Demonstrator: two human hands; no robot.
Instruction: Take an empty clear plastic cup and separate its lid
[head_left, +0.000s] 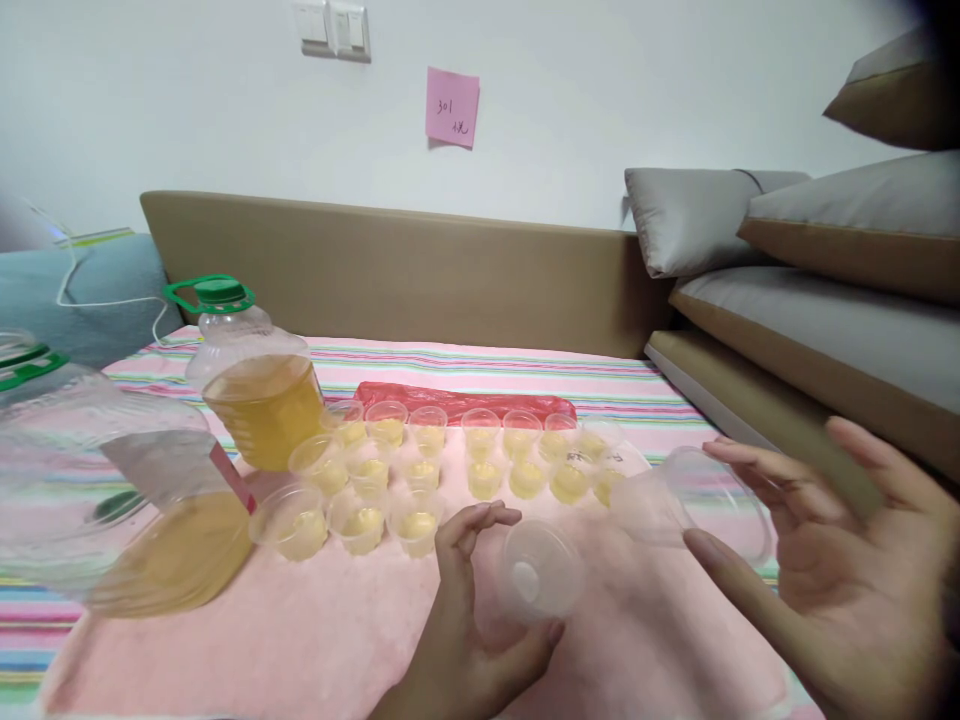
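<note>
1. Striped sheet (480, 362) is covering the bed surface, with a pink cloth (315, 630) lying over it.
2. Two oil jugs (255, 380) are standing at left.
3. Small filled cups (420, 470) are sitting in rows.
4. A red bag (465, 400) is lying behind them.
</note>
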